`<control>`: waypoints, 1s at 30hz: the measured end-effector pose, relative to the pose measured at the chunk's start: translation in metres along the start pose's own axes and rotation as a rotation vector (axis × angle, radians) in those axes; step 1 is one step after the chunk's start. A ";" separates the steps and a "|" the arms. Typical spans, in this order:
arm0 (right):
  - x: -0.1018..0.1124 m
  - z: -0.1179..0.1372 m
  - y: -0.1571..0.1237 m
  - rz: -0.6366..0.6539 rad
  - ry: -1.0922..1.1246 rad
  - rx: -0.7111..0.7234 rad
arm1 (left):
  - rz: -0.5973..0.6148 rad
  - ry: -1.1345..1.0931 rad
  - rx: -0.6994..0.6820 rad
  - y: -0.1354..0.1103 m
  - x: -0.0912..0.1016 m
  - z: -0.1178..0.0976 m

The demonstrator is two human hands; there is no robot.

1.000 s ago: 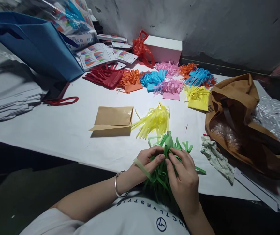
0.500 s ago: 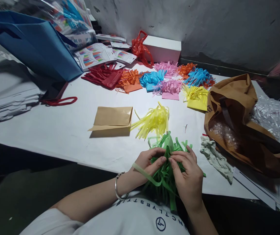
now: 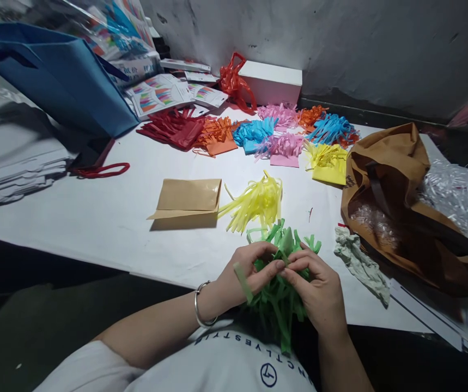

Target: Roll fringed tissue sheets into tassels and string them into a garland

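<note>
A bundle of green tissue-paper fringe (image 3: 277, 305) hangs over the table's front edge, against my shirt. My left hand (image 3: 254, 269) pinches its middle from the left, thumb and fingertips together. From the other side my right hand (image 3: 313, 277) pinches the same spot, its fingertips touching those of the left. A loose green strip stands up across my left hand. Just beyond the green fringe lies a yellow paper tassel (image 3: 258, 201). Left of the tassel is a folded brown paper piece (image 3: 188, 196).
Fringed paper bundles in red (image 3: 176, 128), orange, blue, pink and yellow (image 3: 329, 163) line the back. A blue bag (image 3: 66, 81) and stacked white sheets (image 3: 13, 147) stand left. On the right are a brown bag (image 3: 384, 147), a crumpled pale cloth (image 3: 360, 264) and clear plastic (image 3: 462, 201).
My fingertips have closed together at the middle of the green fringe, and my right hand has shifted slightly. The loose strip by my left hand has swung more upright.
</note>
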State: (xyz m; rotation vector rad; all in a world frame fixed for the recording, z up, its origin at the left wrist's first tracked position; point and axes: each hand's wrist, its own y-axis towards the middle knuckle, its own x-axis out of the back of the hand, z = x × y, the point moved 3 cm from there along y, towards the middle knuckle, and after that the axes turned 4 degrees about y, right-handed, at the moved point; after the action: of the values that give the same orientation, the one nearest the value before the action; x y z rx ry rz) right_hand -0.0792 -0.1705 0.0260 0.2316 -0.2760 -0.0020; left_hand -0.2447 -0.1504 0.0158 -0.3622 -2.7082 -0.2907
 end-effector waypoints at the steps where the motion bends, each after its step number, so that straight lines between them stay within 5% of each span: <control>1: 0.002 0.000 0.000 -0.003 0.006 -0.020 | 0.004 0.022 -0.012 0.001 0.001 -0.002; 4: 0.007 0.004 -0.002 -0.078 -0.112 0.056 | 0.007 0.095 -0.052 0.001 0.003 -0.003; 8: 0.003 0.018 -0.008 -0.257 -0.476 0.418 | -0.009 0.234 -0.166 -0.001 0.001 -0.005; 12: -0.009 0.020 -0.006 -0.082 -0.690 0.522 | -0.015 0.423 -0.342 -0.001 -0.003 -0.012; 22: 0.028 0.022 0.020 -0.056 -0.527 0.132 | 0.002 0.493 -0.549 0.004 0.010 -0.014; 30: 0.029 0.018 0.018 -0.104 -0.402 0.029 | -0.126 0.512 -0.665 -0.003 0.013 -0.018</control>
State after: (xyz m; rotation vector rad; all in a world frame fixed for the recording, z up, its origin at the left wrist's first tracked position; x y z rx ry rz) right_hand -0.0571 -0.1579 0.0551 0.2738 -0.6642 -0.1484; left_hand -0.2507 -0.1553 0.0364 -0.2463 -2.0694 -1.1554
